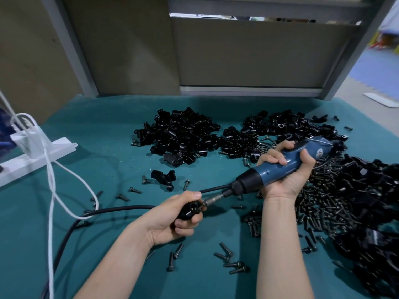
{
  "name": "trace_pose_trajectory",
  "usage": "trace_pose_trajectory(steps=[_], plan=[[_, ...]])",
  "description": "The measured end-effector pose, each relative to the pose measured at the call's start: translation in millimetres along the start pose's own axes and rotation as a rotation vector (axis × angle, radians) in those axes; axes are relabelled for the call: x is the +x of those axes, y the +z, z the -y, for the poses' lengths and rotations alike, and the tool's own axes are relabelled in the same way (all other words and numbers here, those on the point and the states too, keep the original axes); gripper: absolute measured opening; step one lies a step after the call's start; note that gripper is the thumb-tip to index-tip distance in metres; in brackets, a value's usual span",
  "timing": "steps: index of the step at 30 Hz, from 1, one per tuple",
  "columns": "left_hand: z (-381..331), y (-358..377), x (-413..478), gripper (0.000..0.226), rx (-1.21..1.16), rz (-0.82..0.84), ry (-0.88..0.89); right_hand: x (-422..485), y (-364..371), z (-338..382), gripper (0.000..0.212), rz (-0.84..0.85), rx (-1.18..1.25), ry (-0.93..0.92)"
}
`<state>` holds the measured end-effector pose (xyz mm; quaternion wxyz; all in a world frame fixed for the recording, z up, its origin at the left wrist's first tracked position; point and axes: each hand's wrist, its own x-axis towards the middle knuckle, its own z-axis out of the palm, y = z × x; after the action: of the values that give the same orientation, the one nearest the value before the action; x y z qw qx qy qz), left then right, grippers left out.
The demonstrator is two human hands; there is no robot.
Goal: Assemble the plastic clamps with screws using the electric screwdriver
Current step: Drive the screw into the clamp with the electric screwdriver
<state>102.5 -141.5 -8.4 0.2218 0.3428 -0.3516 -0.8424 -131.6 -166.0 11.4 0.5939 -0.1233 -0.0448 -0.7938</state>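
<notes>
On a teal-covered desk [108, 147] heaped with black plastic clamps [179, 134] and loose screws [323, 201], a person's left hand [172, 219] closes its grip round a single clamp [190, 210] at front centre. The right hand [289, 175], its grip wrapped round the blue electric screwdriver [267, 172], holds the bit [212, 200] against that clamp. A pale emblem [319, 152] on the tool's body is too blurred to read.

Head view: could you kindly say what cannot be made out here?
- Head view: clamp, mostly covered by the left hand.
- Head view: electric screwdriver switch, covered by the right hand.
- Head view: right parts pile, blurred and cut by the edge.
</notes>
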Motion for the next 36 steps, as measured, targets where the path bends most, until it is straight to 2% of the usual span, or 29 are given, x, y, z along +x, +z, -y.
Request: trace_pose_trajectory(steps=[7,12,15,21,36], plan=[[0.1,-1.1,0.5,0.045,0.020,0.022,0.012,-1.6,-0.7,-0.9,0.048,0.014,0.011,0.039],[0.3,-1.1,0.3,0.043,0.019,0.019,0.011,-1.5,0.1,0.0,0.050,0.010,-0.008,0.035],[1.1,0.2,0.9,0.039,0.064,-0.041,0.015,-0.9,0.9,0.4,0.050,0.032,-0.031,0.039],[1.0,2.5,2.9,0.036,0.076,-0.076,0.028,-1.2,0.2,-2.3,0.047,0.073,0.023,0.047],[0.8,0.3,5.2,0.042,0.029,-0.086,-0.039,1.8,9.4,-7.9,0.040,0.153,0.056,0.086]])
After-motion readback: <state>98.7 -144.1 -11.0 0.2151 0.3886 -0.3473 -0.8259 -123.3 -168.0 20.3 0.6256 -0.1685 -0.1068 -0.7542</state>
